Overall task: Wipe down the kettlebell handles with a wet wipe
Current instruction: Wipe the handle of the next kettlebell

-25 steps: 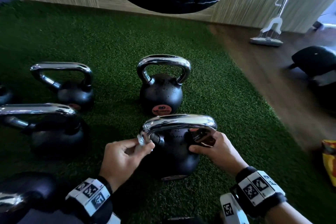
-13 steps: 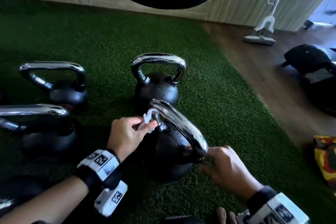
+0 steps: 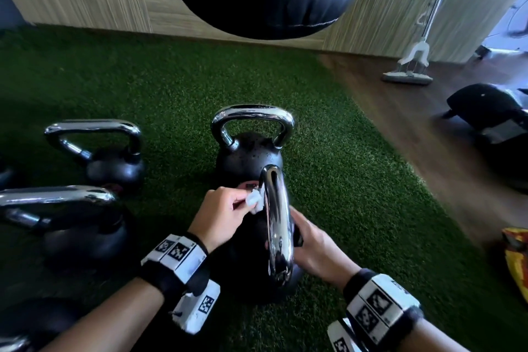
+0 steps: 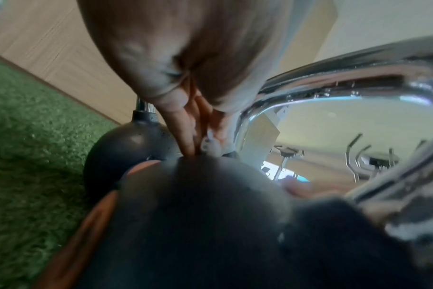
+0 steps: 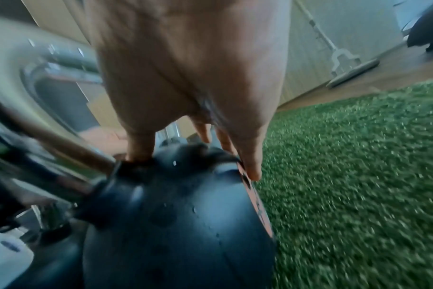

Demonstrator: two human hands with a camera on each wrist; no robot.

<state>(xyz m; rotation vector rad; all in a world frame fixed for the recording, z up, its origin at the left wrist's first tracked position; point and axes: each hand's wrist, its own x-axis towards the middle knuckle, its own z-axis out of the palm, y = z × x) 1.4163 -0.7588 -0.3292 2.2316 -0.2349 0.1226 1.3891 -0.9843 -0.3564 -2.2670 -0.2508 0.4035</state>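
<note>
The nearest kettlebell (image 3: 257, 260) sat on the green turf (image 3: 357, 194), just in front of a second kettlebell (image 3: 251, 151), with two more off to the left. Its chrome handle (image 3: 277, 223) ran end-on to the person, the long bar pointing away toward the wall and the loop standing upright.

The left hand (image 3: 220, 217) had its grip pinched on a small wadded wet wipe (image 3: 254, 200), pressed to the handle's far left side near the bend. The right hand (image 3: 314, 248) lay on the black body with fingers spread fairly straight, steadying it.

To my eye, doing this well meant wrapping the wipe round the bar, not dabbing with it, then drawing it along the full length and down both legs, with the right hand bracing the bell so it would not twist on the turf. A wad that small could easily miss the underside.
</note>
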